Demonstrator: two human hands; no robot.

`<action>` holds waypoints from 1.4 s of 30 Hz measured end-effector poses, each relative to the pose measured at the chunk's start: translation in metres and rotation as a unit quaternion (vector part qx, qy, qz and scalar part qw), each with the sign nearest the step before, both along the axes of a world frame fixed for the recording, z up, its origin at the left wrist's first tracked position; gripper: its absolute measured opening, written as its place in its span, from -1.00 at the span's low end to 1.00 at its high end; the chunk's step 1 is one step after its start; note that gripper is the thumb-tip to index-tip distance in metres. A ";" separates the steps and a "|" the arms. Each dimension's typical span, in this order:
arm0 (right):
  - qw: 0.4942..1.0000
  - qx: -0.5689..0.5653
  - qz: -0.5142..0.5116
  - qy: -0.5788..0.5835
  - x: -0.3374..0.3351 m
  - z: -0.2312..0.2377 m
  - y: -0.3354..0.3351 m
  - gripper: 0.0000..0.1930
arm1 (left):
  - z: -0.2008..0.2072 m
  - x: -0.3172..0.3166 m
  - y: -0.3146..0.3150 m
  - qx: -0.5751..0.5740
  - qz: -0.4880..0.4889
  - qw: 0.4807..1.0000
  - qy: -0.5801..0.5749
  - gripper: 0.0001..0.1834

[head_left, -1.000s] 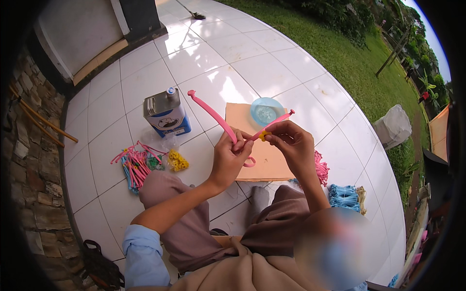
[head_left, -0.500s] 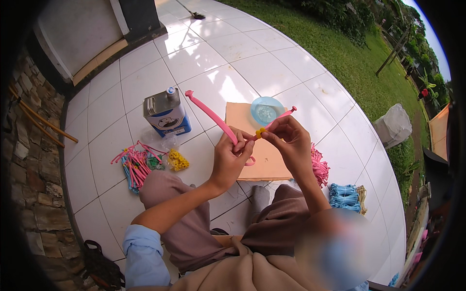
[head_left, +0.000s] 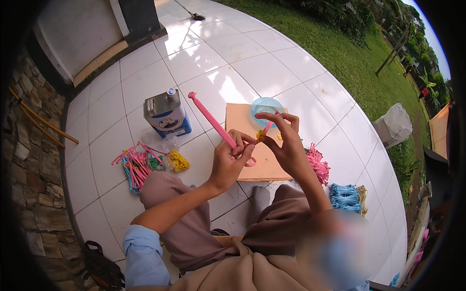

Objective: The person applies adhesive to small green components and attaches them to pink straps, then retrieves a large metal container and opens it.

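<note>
My left hand (head_left: 230, 160) pinches a long pink strap (head_left: 212, 119) near its middle. One end of it sticks up to the far left, the other slants up to the right. On that right part sits a small yellow flower-shaped piece (head_left: 260, 135). My right hand (head_left: 286, 143) has its thumb at the yellow piece, with the fingers lifted apart above the strap. A pink loop hangs below my left fingers. Beneath both hands lies a peach-coloured board (head_left: 267, 170), with a light blue bowl (head_left: 256, 107) at its far edge, partly hidden by my right fingers.
To the left stand a blue-and-white metal can (head_left: 167, 116), a heap of pink and blue straps (head_left: 137, 167) and a bag of yellow pieces (head_left: 178, 161). On the right lie pink (head_left: 318, 166), blue (head_left: 345, 196) and beige bundles (head_left: 362, 199). Grass (head_left: 310, 36) borders the tiled floor.
My right fingers have let go of the strap's right part and spread, leaving the thumb at the yellow piece. The strap's left end has tilted slightly to the right.
</note>
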State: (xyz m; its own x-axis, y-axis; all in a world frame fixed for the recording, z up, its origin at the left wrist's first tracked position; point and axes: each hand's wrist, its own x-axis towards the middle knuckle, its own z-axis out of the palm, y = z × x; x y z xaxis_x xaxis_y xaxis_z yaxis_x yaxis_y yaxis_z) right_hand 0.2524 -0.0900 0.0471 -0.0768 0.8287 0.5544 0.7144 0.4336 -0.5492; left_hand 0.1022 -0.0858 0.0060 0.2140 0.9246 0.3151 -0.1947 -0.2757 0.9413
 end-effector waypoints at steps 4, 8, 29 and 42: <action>0.991 -0.086 0.082 -0.061 0.007 -0.001 -0.001 -0.55 | -0.003 -0.002 0.002 0.037 0.005 0.998 0.040 -0.68; 0.991 -0.100 0.082 -0.035 0.004 0.000 -0.004 -0.63 | -0.009 -0.003 0.004 0.055 0.007 0.997 0.060 -0.68; 0.988 -0.108 0.029 0.107 0.029 -0.010 0.020 -0.70 | -0.003 -0.009 0.023 -0.068 -0.053 0.993 0.083 -0.61; 0.992 -0.030 0.080 -0.096 -0.030 -0.011 0.027 -0.94 | 0.024 -0.050 0.029 -0.047 -0.008 0.993 0.107 -0.67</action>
State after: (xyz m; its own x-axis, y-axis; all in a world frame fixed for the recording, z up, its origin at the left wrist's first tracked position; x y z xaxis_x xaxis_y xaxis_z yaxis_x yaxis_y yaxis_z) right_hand 0.2221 -0.0633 0.0362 -0.3093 0.8287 0.4664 0.7337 0.5200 -0.4373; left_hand 0.0526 -0.0569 0.0305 0.2822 0.9435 0.1739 0.0086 -0.1837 0.9829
